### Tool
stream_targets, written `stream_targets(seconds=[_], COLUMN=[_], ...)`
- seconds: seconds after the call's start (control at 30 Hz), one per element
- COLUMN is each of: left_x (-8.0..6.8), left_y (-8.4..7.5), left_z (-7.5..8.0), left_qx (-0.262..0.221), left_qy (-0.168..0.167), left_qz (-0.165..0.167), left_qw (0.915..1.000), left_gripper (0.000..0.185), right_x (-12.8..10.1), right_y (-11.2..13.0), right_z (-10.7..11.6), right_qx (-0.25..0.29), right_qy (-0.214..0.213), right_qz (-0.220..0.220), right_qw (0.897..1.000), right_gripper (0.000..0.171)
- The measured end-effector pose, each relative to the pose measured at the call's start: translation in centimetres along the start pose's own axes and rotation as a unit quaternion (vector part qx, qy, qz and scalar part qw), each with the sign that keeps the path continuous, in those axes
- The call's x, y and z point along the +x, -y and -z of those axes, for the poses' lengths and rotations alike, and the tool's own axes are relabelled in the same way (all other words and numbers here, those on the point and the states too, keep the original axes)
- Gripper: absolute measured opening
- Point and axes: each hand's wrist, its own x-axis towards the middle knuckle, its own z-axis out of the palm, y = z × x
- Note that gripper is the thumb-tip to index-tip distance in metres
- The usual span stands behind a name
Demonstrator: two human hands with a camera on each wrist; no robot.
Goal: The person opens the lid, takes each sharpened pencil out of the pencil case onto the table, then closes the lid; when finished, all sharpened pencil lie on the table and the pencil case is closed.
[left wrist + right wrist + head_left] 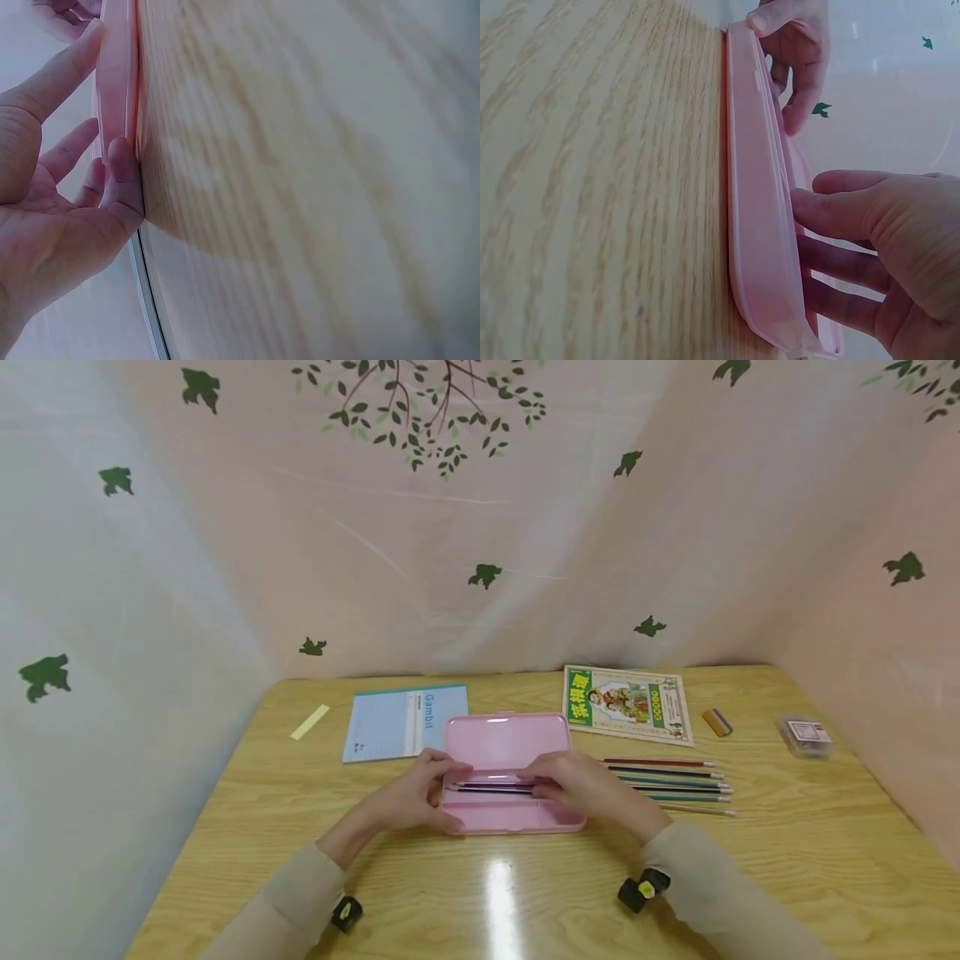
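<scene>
Now, pink open-lidded pencil case, pencils inside.

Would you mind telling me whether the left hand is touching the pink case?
Touching. The left wrist view shows the left hand with its thumb pressed against the end of the pink case.

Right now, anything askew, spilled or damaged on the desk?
Nothing stands out. The pink pencil case lies open and square to the table edge, with a few pencils inside it and both hands at it: left hand, right hand. The loose pencils lie parallel beside it; the notebook and booklet lie flat.
</scene>
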Motion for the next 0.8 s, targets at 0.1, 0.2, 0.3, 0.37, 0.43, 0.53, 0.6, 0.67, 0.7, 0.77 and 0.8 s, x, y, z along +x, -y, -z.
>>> stream_targets(seconds=[0.1, 0.2, 0.3, 0.37, 0.43, 0.53, 0.6, 0.67, 0.7, 0.77, 0.8], left_x=[-0.02, -0.01, 0.1, 0.1, 0.12, 0.2, 0.24, 0.25, 0.24, 0.19, 0.16], left_y=[-0.07, -0.04, 0.1, 0.21, 0.3, 0.4, 0.45, 0.5, 0.51, 0.5, 0.51], left_z=[0.01, -0.03, -0.07, -0.04, -0.04, -0.03, -0.02, -0.02, -0.02, -0.03, -0.04], left_qx=[-0.002, -0.002, -0.001, -0.002, -0.002, -0.003, -0.003, -0.002, 0.0, 0.0, 0.0], left_qy=[0.001, 0.001, -0.001, -0.002, -0.005, -0.006, -0.006, -0.005, -0.004, -0.005, -0.005], left_qz=[0.002, 0.005, 0.008, 0.006, 0.001, -0.01, -0.012, -0.013, -0.011, -0.009, -0.008], left_qw=[1.0, 1.0, 1.0, 1.0, 1.0, 0.9999, 0.9999, 0.9999, 0.9999, 1.0, 1.0], left_gripper=[0.076, 0.076, 0.076, 0.076, 0.077, 0.079, 0.08, 0.08, 0.08, 0.08, 0.079], right_x=[0.06, 0.1, 0.13, 0.22, 0.31, 0.39, 0.47, 0.55, 0.61, 0.73, 0.78], right_y=[0.16, 0.31, 0.33, 0.39, 0.48, 0.65, 0.74, 0.83, 0.86, 0.93, 0.96], right_z=[-0.05, -0.2, -0.42, -0.55, -0.6, -0.61, -0.64, -0.71, -0.76, -0.83, -0.88], right_qx=[-0.008, -0.02, -0.036, -0.047, -0.053, -0.058, -0.059, -0.061, -0.061, -0.061, -0.062], right_qy=[0.008, 0.013, 0.011, 0.007, 0.006, 0.003, 0.004, 0.005, 0.006, 0.008, 0.008], right_qz=[-0.011, -0.018, -0.018, -0.015, -0.02, -0.032, -0.042, -0.048, -0.051, -0.06, -0.064], right_qw=[1.0, 1.0, 0.999, 0.999, 0.998, 0.998, 0.997, 0.997, 0.997, 0.996, 0.996], right_gripper=[0.027, 0.028, 0.029, 0.029, 0.029, 0.029, 0.029, 0.03, 0.03, 0.03, 0.03])
